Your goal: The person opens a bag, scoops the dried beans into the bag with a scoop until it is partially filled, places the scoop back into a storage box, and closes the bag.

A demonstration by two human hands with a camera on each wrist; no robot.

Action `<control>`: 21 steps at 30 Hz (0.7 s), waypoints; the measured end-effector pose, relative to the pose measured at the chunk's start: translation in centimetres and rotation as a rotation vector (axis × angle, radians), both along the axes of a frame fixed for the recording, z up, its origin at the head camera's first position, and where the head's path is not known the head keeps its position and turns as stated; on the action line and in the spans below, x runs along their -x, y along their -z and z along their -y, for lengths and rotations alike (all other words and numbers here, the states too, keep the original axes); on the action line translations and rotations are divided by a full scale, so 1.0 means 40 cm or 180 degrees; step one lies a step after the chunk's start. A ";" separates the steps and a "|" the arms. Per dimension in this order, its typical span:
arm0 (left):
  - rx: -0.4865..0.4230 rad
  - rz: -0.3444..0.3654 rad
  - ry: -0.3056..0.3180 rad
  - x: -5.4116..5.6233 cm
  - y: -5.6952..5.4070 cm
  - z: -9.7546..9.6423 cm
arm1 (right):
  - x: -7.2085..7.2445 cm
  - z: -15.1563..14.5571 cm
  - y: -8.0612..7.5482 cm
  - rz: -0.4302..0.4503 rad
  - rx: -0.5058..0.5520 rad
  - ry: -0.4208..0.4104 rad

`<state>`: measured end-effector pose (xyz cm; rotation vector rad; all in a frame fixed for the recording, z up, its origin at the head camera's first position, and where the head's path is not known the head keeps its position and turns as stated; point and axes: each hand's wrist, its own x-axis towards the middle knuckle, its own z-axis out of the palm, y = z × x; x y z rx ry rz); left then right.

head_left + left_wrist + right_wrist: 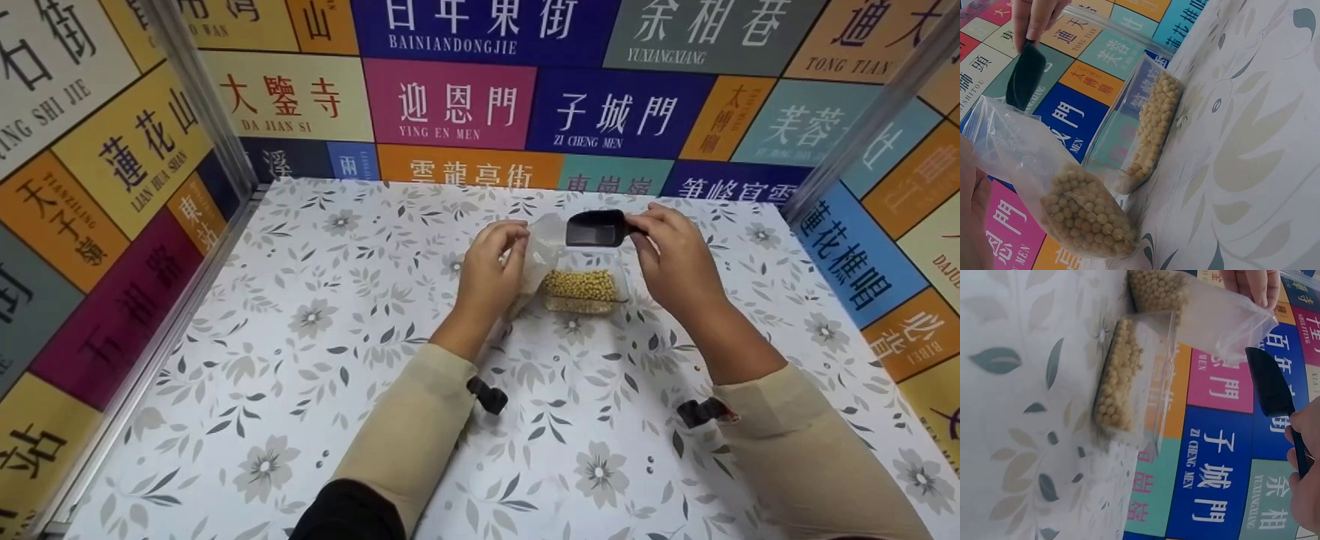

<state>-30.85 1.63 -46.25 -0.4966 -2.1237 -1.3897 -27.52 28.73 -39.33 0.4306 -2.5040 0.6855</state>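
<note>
My left hand pinches the top of a clear plastic bag, whose lower part bulges with yellow soybeans. Right beside the bag stands a clear rectangular container with more soybeans across its bottom. My right hand grips the handle of a black scoop above the far side of the container. The scoop's tip points left, toward the mouth of the bag, and no beans show in its bowl in the head view.
A white table covering with grey flowers and leaves lies under everything. Panels of colourful street-name signs enclose the back and both sides, with metal posts at the corners.
</note>
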 end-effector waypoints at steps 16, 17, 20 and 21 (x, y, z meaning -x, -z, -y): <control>-0.0032 0.0005 0.0025 -0.005 -0.004 0.002 | 0.037 -0.059 0.087 0.0927 -0.0305 0.0231; -0.0035 0.0005 0.0023 -0.005 -0.003 0.002 | 0.039 -0.058 0.091 0.0897 -0.0338 0.0225; -0.0036 -0.0010 0.0015 -0.002 -0.001 0.002 | 0.043 -0.056 0.101 0.0808 -0.0455 0.0216; -0.0036 -0.0014 0.0013 -0.002 -0.001 0.001 | 0.043 -0.054 0.103 0.0787 -0.0500 0.0224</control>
